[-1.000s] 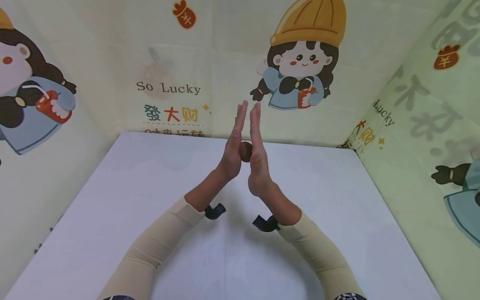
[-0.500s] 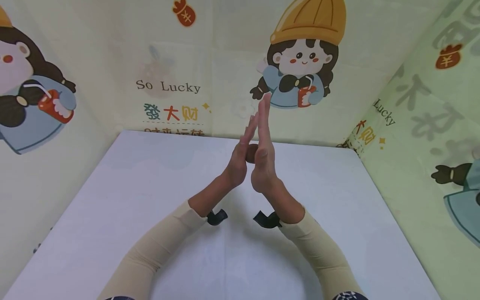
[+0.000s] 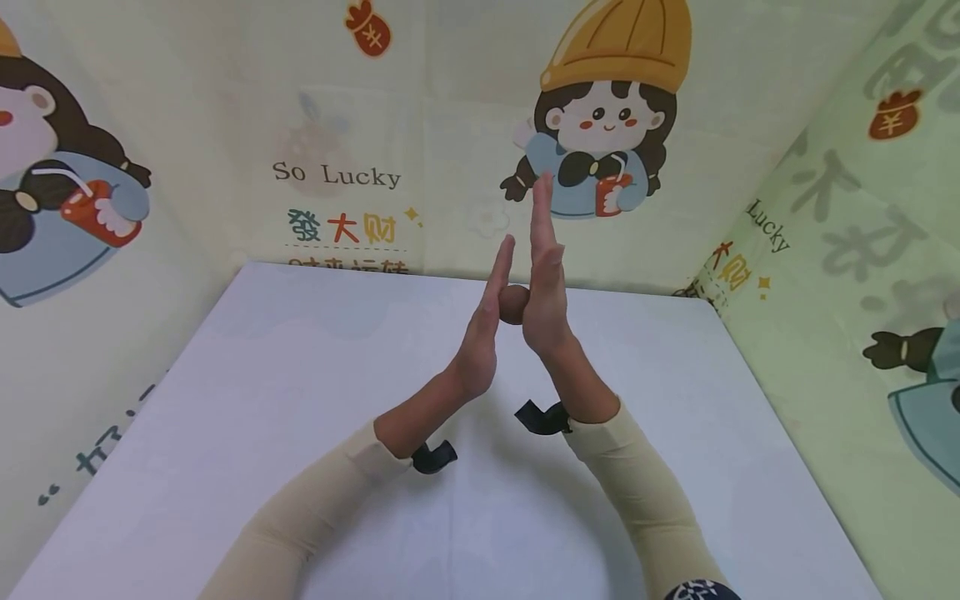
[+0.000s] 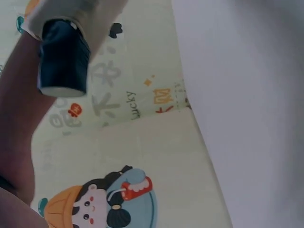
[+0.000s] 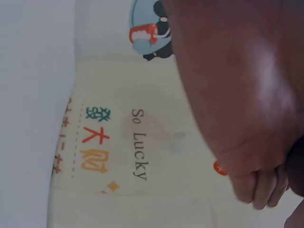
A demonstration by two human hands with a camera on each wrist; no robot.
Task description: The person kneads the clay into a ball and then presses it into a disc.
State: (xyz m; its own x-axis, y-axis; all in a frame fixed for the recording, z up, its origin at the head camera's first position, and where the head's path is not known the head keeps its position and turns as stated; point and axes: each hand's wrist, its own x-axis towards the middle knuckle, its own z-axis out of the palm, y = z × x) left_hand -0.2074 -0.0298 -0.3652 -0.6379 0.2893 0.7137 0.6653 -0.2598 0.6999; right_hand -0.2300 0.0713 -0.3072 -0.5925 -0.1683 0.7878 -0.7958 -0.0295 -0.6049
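Note:
A small brown ball [image 3: 513, 305] is pressed between my two upright palms, above the far part of the white table. My left hand [image 3: 478, 343] flattens against its left side, fingers straight and pointing up. On the other side my right hand [image 3: 548, 302] is also flat, fingers extended and reaching higher than the left ones. In the right wrist view the right palm [image 5: 242, 90] fills the right side, and part of the dark ball shows at the frame's edge. The left wrist view shows mostly the opposite forearm [image 4: 16, 114] and its black strap piece; the ball is hidden there.
The white table [image 3: 360, 350] spreads beneath both arms. Pale printed sheets with cartoon figures [image 3: 607, 150] and lettering stand behind it and along both sides. Black wrist mounts [image 3: 543, 417] stick out below each wrist.
Both hands have shifted a little to the right with the ball. The right hand has slid upward against the left, which sits lower, and the ball shows more fully between the palms.

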